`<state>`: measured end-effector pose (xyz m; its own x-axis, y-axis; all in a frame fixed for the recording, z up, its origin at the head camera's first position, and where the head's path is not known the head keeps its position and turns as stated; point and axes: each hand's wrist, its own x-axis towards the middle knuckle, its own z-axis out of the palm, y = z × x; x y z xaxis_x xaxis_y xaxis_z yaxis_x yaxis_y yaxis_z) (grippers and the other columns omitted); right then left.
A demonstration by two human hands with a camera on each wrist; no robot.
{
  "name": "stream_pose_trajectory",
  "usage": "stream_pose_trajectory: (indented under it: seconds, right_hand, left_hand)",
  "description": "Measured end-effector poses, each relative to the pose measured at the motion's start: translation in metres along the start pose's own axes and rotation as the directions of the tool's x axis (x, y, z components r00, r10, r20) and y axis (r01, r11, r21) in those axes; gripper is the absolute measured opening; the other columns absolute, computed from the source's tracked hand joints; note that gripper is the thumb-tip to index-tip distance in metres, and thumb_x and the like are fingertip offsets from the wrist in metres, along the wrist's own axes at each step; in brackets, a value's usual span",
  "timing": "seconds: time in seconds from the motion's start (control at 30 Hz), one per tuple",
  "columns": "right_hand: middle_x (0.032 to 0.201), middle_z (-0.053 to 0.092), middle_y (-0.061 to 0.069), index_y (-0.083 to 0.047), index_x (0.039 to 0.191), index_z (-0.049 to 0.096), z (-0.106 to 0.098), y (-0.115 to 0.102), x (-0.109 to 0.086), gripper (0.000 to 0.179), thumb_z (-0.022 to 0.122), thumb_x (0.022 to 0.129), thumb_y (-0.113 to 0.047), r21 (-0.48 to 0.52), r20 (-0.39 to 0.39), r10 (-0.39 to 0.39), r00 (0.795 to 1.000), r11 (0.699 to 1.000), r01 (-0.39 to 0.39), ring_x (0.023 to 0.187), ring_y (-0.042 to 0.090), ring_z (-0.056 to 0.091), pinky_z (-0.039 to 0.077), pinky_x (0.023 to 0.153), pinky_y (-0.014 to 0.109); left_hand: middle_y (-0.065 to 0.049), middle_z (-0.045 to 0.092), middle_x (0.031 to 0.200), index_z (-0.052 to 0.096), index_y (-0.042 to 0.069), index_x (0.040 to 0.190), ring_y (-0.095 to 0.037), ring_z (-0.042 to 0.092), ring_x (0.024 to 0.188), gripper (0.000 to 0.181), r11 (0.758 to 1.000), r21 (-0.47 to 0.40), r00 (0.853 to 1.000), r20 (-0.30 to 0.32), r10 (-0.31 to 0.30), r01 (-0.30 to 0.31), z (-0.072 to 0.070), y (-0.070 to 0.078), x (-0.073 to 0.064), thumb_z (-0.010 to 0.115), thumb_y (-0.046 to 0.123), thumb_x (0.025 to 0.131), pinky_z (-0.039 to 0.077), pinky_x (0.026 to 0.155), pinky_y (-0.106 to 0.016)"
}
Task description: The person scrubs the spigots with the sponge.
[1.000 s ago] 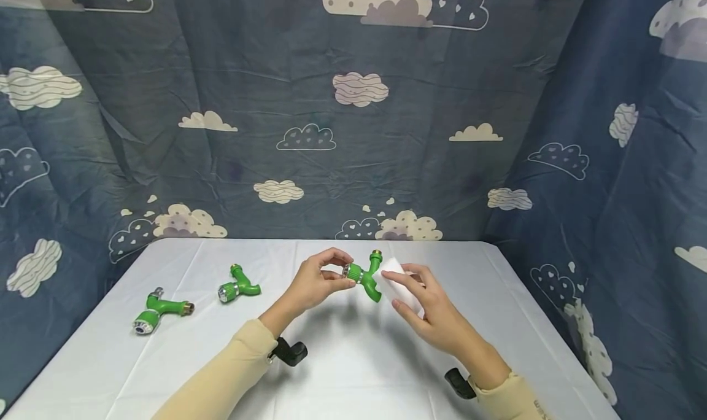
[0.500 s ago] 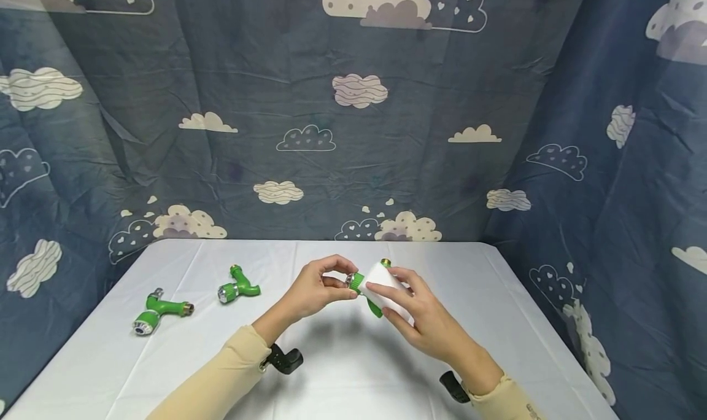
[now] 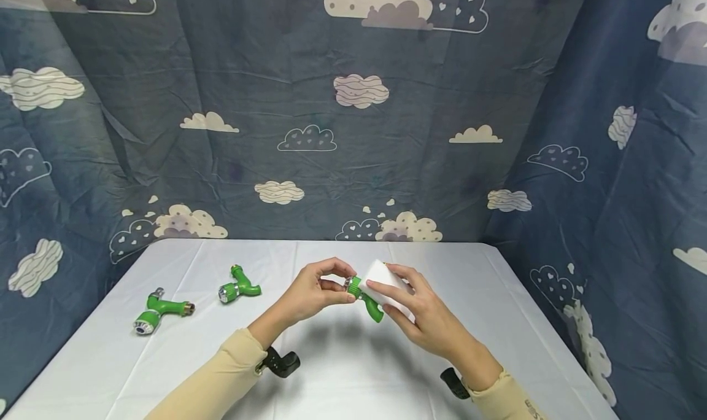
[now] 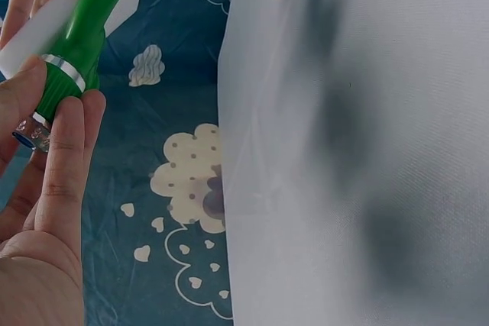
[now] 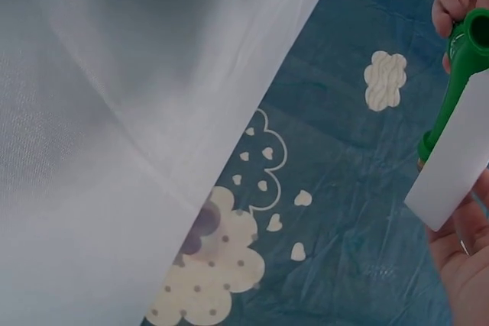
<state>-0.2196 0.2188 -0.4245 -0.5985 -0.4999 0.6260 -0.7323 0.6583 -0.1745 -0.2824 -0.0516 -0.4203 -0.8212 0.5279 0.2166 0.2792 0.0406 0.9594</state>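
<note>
Above the middle of the table, my left hand (image 3: 310, 290) pinches a green faucet (image 3: 372, 309) by its ribbed knob end. The knob has a silvery cap, and the curved spout points down toward me in the head view. My right hand (image 3: 425, 306) holds a white block (image 3: 385, 281), sponge-like in look, between thumb and fingers, against the faucet's body. That block hides much of the faucet from the head camera. The left wrist view shows the green faucet (image 4: 85, 24) in front of the white block (image 4: 38, 36). In the right wrist view the white block (image 5: 456, 154) lies along the faucet's side.
Two more green faucets lie on the white-covered table (image 3: 342, 377) at the left: a nearer faucet (image 3: 160, 309) with a brass-coloured thread, and a smaller faucet (image 3: 239, 285) farther back. A dark blue cloud-patterned curtain (image 3: 248, 88) surrounds the back and sides.
The white block has moved left onto the faucet's body with my right hand, then shifted slightly along it. The faucet has dipped and tilted a little in my left hand.
</note>
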Motion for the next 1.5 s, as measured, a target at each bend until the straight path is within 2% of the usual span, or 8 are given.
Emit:
stream_pose_trajectory:
  seconds: [0.2, 0.57, 0.73, 0.87, 1.13, 1.37, 1.5]
  right_hand:
    - [0.156, 0.052, 0.015, -0.035, 0.148, 0.065, 0.000, 0.001, 0.002, 0.061, 0.082, 0.094, -0.011, -0.010, 0.003, -0.014, 1.000, 1.000, 0.014, 0.137, 0.034, 0.056, 0.061, 0.101, 0.056]
    - [0.157, 0.050, 0.020, -0.036, 0.147, 0.065, -0.004, 0.011, 0.003, 0.062, 0.082, 0.094, -0.010, -0.068, -0.024, 0.010, 1.000, 0.998, -0.011, 0.142, 0.038, 0.053, 0.060, 0.104, 0.059]
    - [0.155, 0.052, 0.022, -0.033, 0.146, 0.067, -0.005, 0.013, 0.000, 0.063, 0.083, 0.092, -0.006, -0.067, -0.066, 0.002, 0.998, 0.998, -0.006, 0.139, 0.040, 0.054, 0.061, 0.099, 0.061]
    - [0.153, 0.052, 0.022, -0.031, 0.146, 0.067, -0.005, 0.014, 0.000, 0.063, 0.083, 0.091, -0.005, -0.068, -0.084, -0.006, 0.996, 0.998, 0.000, 0.135, 0.041, 0.057, 0.063, 0.094, 0.060]
    - [0.155, 0.050, 0.020, -0.030, 0.147, 0.066, -0.009, 0.017, 0.003, 0.062, 0.081, 0.093, -0.005, -0.026, -0.073, 0.035, 0.997, 0.999, -0.037, 0.135, 0.037, 0.056, 0.063, 0.097, 0.056]
    - [0.152, 0.052, 0.021, -0.026, 0.148, 0.065, -0.009, 0.022, 0.005, 0.065, 0.082, 0.091, -0.001, -0.033, -0.125, 0.011, 0.992, 0.999, -0.016, 0.129, 0.036, 0.059, 0.063, 0.091, 0.054]
    - [0.152, 0.052, 0.021, -0.025, 0.149, 0.064, -0.009, 0.025, 0.004, 0.066, 0.082, 0.091, -0.001, -0.032, -0.144, 0.032, 0.989, 0.999, -0.037, 0.132, 0.036, 0.058, 0.062, 0.091, 0.051]
  left_hand:
    - [-0.012, 0.073, 0.122, 0.072, 0.005, 0.123, -0.012, 0.077, 0.091, 0.040, 1.000, -0.003, 1.000, 0.004, 0.005, -0.005, -0.002, 0.001, -0.002, 0.088, 0.001, 0.087, 0.067, 0.083, -0.030]
    - [-0.013, 0.071, 0.124, 0.071, 0.004, 0.124, -0.010, 0.077, 0.088, 0.041, 1.000, -0.017, 0.999, 0.048, 0.015, -0.014, 0.000, 0.005, -0.008, 0.088, 0.002, 0.087, 0.067, 0.083, -0.030]
    - [-0.013, 0.072, 0.123, 0.071, 0.002, 0.125, -0.009, 0.077, 0.088, 0.042, 0.999, -0.027, 0.997, 0.072, 0.026, -0.024, 0.003, 0.011, -0.009, 0.087, 0.000, 0.087, 0.067, 0.084, -0.030]
    - [-0.012, 0.072, 0.123, 0.071, 0.003, 0.124, -0.008, 0.076, 0.087, 0.041, 0.999, -0.030, 0.997, 0.071, 0.031, -0.029, 0.003, 0.013, -0.010, 0.086, -0.001, 0.086, 0.067, 0.084, -0.029]
    - [-0.012, 0.072, 0.122, 0.070, 0.002, 0.124, -0.009, 0.076, 0.088, 0.041, 0.998, -0.023, 0.996, 0.072, 0.057, -0.055, 0.001, 0.012, -0.011, 0.086, -0.002, 0.086, 0.067, 0.082, -0.028]
    - [-0.010, 0.072, 0.122, 0.070, 0.002, 0.124, -0.010, 0.075, 0.089, 0.041, 0.998, -0.025, 0.994, 0.086, 0.063, -0.061, -0.001, 0.011, -0.014, 0.087, -0.002, 0.086, 0.067, 0.083, -0.029]
    - [-0.011, 0.072, 0.122, 0.069, 0.001, 0.123, -0.011, 0.075, 0.090, 0.040, 0.997, -0.037, 0.993, 0.098, 0.065, -0.062, -0.002, 0.011, -0.015, 0.086, -0.002, 0.086, 0.067, 0.084, -0.029]
